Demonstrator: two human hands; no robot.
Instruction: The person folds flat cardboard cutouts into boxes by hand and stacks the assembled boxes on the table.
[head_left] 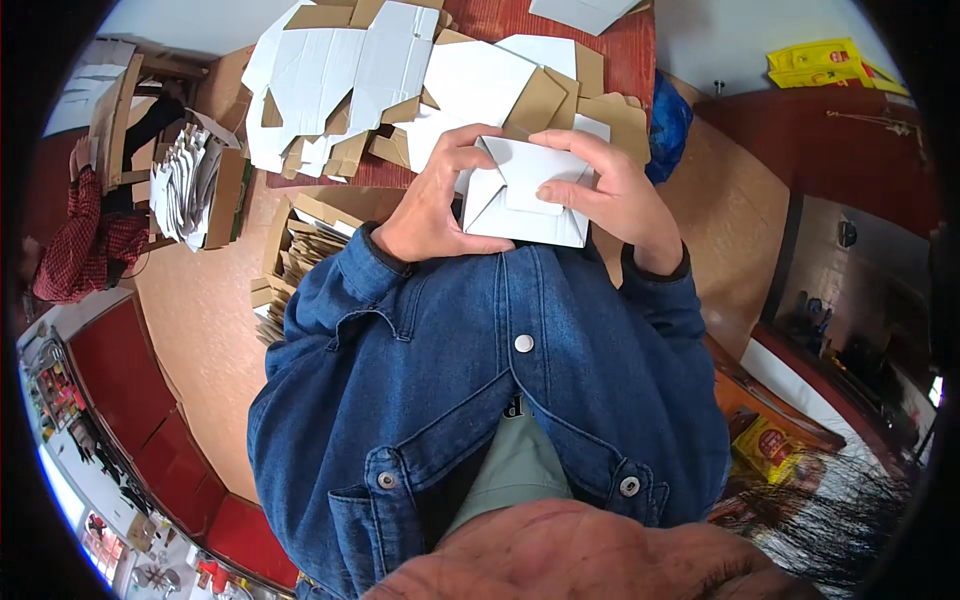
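A small white cardboard box (pixel 525 220) is between my hands, close in front of my denim jacket. Its upper face is made of folded, interlocking flaps, with creases running out toward the corners. My left hand (pixel 430 205) grips the left side, its thumb along the near lower edge and its fingers over the far left corner. On the right, my right hand (pixel 615 195) presses its thumb onto the central flap, while its index finger lies along the far edge. The box's underside is hidden. Just beyond it lie flat white-and-brown cardboard blanks (pixel 320 70), heaped loosely.
The heap covers much of a red table (pixel 490 15); another white box (pixel 585 12) stands at its far edge. A blue plastic bag (pixel 670 125) hangs right. Left are a carton (pixel 225 200) of white pieces, a carton of brown cardboard (pixel 300 240), and another person's checked sleeve (pixel 75 245).
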